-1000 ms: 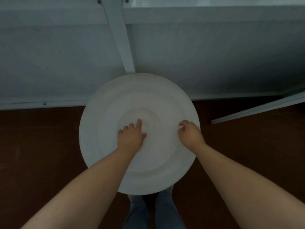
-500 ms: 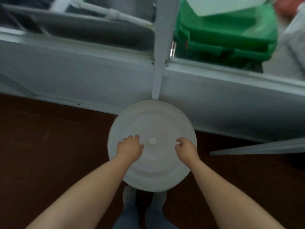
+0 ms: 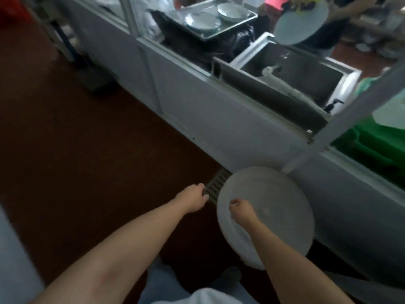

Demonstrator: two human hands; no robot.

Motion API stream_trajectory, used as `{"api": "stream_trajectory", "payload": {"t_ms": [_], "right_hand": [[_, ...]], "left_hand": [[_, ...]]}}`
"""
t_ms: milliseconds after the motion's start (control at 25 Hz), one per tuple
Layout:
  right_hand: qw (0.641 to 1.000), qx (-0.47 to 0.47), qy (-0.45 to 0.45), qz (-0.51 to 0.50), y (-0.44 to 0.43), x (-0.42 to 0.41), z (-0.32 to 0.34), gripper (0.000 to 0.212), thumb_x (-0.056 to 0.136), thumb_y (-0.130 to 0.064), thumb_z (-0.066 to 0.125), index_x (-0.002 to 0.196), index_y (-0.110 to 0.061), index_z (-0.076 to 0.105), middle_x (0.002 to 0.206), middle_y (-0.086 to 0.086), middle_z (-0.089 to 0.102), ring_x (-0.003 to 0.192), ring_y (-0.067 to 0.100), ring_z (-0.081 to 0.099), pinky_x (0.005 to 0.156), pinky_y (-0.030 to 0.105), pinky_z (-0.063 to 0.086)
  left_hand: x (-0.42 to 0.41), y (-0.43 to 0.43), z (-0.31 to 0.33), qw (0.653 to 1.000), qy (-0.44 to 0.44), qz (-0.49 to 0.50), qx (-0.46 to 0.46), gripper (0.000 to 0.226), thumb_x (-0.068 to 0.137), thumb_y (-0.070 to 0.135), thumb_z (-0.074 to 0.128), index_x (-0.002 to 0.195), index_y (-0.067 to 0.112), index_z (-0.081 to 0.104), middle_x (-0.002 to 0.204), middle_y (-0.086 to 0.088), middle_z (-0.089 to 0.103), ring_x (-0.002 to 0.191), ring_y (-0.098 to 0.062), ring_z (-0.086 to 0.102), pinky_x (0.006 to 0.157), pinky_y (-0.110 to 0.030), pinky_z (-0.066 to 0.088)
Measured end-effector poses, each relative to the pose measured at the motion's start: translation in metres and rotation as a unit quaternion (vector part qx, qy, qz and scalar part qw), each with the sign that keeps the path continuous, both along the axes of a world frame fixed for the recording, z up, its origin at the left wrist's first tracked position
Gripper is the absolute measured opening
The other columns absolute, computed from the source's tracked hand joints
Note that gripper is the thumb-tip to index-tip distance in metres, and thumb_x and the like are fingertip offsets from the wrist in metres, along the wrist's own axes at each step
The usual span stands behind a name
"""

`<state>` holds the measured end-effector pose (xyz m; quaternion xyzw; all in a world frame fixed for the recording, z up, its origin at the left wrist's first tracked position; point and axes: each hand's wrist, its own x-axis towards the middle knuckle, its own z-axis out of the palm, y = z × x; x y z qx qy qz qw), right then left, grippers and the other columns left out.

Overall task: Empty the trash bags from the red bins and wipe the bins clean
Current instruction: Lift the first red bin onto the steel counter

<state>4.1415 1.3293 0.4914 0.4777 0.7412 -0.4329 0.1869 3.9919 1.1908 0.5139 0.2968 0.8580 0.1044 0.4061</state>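
white lid (image 3: 276,205) stands against the panel (image 3: 241,128) under the right hand (image 3: 241,211), fingers (image 3: 234,202) curled, grip undeterminable, probably steadying it; left hand (image 3: 192,199) hangs loosely curled, empty, above the floor grate (image 3: 216,187).

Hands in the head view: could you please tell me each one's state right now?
Left hand: loosely curled, holding nothing.
Right hand: curled on the white lid; grip cannot be told.

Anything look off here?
The white round lid looks tilted, leaning on the white partition beside a floor grate instead of lying flat. The right hand is over the lid; the left hand is beside it, holding nothing.
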Motion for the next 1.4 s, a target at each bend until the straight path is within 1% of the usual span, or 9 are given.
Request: {"api": "stream_trajectory", "payload": {"t_ms": [120,320,440,640,840,1000,1160,1240,1400], "right_hand": [[0.998,-0.013,0.011,0.060,-0.083,-0.072,0.016,0.030,0.101,-0.020,0.050,0.127,-0.013,0.061,0.116,0.008,0.067,0.104,0.024,0.066,0.089,0.036,0.054],[0.994,-0.020,-0.009,0.108,-0.186,-0.199,0.036,0.022,0.102,-0.025,0.055,0.122,-0.022,0.061,0.102,-0.002,0.065,0.088,0.012,0.067,0.069,0.026,0.057],[0.988,-0.012,-0.014,0.151,-0.238,-0.268,0.048,0.018,0.101,-0.024,0.057,0.119,-0.022,0.061,0.102,-0.002,0.065,0.088,0.012,0.067,0.069,0.025,0.056],[0.966,0.015,0.017,0.258,-0.295,-0.368,0.059,0.011,0.100,-0.023,0.053,0.103,-0.022,0.063,0.096,0.000,0.068,0.086,0.015,0.069,0.069,0.029,0.057],[0.945,0.011,0.048,0.324,-0.334,-0.497,0.053,0.015,0.100,-0.020,0.052,0.107,-0.017,0.065,0.094,0.001,0.067,0.082,0.014,0.069,0.053,0.021,0.046],[0.939,-0.012,0.065,0.339,-0.358,-0.606,0.039,0.014,0.098,-0.019,0.052,0.098,-0.017,0.066,0.092,0.004,0.070,0.080,0.018,0.071,0.056,0.025,0.049],[0.933,-0.047,0.049,0.353,-0.380,-0.717,0.026,0.016,0.096,-0.016,0.052,0.093,-0.017,0.068,0.088,0.007,0.072,0.082,0.022,0.073,0.061,0.031,0.051],[0.926,-0.054,0.035,0.371,-0.391,-0.769,0.024,0.014,0.096,-0.016,0.052,0.094,-0.016,0.067,0.092,0.007,0.072,0.083,0.021,0.073,0.064,0.031,0.054],[0.925,-0.075,0.029,0.371,-0.418,-0.872,0.024,0.007,0.096,-0.015,0.056,0.095,-0.015,0.063,0.087,0.006,0.069,0.075,0.021,0.067,0.078,0.043,0.060]], "left_hand": [[-0.048,-0.095,0.005,0.997,-0.001,0.078,-0.001,0.043,0.100,0.045,0.048,0.139,0.025,0.049,0.125,-0.001,0.057,0.104,-0.018,0.059,0.090,-0.042,0.055],[-0.146,-0.230,0.018,0.984,-0.016,0.175,0.012,0.042,0.099,0.046,0.049,0.137,0.027,0.049,0.114,0.002,0.061,0.088,-0.015,0.066,0.082,-0.038,0.059],[-0.198,-0.302,0.027,0.980,0.034,0.199,-0.003,0.043,0.100,0.045,0.048,0.139,0.028,0.048,0.124,0.001,0.057,0.093,-0.014,0.062,0.079,-0.034,0.057],[-0.274,-0.380,0.034,0.968,0.056,0.245,-0.015,0.043,0.100,0.046,0.045,0.139,0.028,0.046,0.134,-0.001,0.052,0.110,-0.022,0.059,0.092,-0.044,0.054],[-0.365,-0.434,0.032,0.948,0.051,0.314,-0.016,0.042,0.100,0.045,0.043,0.138,0.027,0.046,0.134,-0.002,0.051,0.108,-0.024,0.059,0.092,-0.046,0.054],[-0.449,-0.465,0.025,0.931,0.055,0.361,-0.009,0.040,0.100,0.043,0.044,0.136,0.025,0.049,0.131,-0.002,0.054,0.109,-0.022,0.059,0.092,-0.043,0.053],[-0.533,-0.501,0.028,0.887,0.038,0.460,0.008,0.035,0.101,0.041,0.046,0.131,0.025,0.054,0.115,0.003,0.063,0.091,-0.012,0.064,0.085,-0.037,0.056],[-0.572,-0.520,0.027,0.866,0.029,0.500,0.000,0.035,0.100,0.040,0.047,0.129,0.023,0.055,0.106,0.003,0.065,0.085,-0.014,0.065,0.082,-0.036,0.057],[-0.648,-0.559,0.024,0.818,0.007,0.574,0.002,0.035,0.100,0.041,0.048,0.130,0.024,0.055,0.099,0.003,0.066,0.077,-0.015,0.066,0.067,-0.030,0.052]]}}
